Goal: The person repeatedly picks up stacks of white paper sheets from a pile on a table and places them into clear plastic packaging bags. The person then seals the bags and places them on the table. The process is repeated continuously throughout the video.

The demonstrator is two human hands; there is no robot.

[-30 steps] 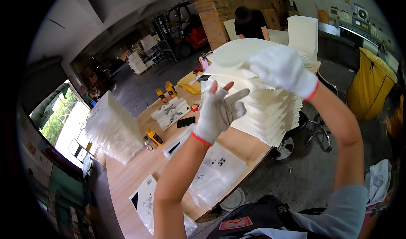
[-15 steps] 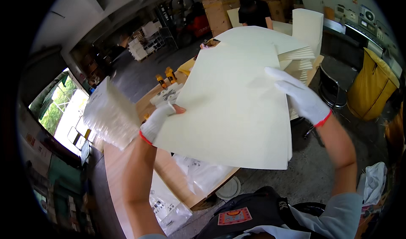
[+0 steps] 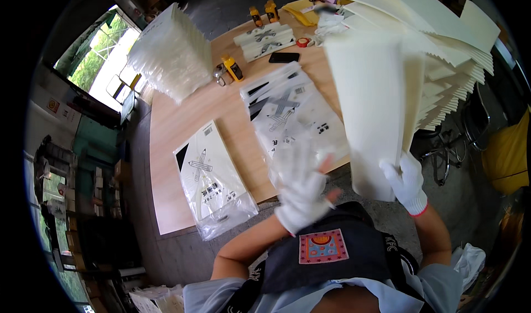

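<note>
A few large cream paper sheets (image 3: 365,114) stand bent and nearly upright over the table's right edge. My right hand (image 3: 406,183), in a white glove with a red cuff, grips their lower right edge, thumb in front. My left hand (image 3: 301,188), gloved with bare fingertips showing, is blurred by motion. Its fingers look stretched out and hold nothing, close to the lower end of printed clear plastic bags (image 3: 293,111) spread on the table. To the left lies a filled plastic bag of paper (image 3: 207,166), its loose end hanging past the table edge.
Fanned paper stacks (image 3: 442,53) cover the table's right side. A plastic-wrapped stack (image 3: 171,55) stands at the left. Orange bottles (image 3: 232,68), a black phone (image 3: 284,58) and red tape (image 3: 302,42) sit farther back on the wooden table (image 3: 171,202). A chair (image 3: 442,152) is at the right.
The sheets went from lying broad across both hands to standing bent in my right hand. My left hand let go and moved right, near the bags. The view has turned downward.
</note>
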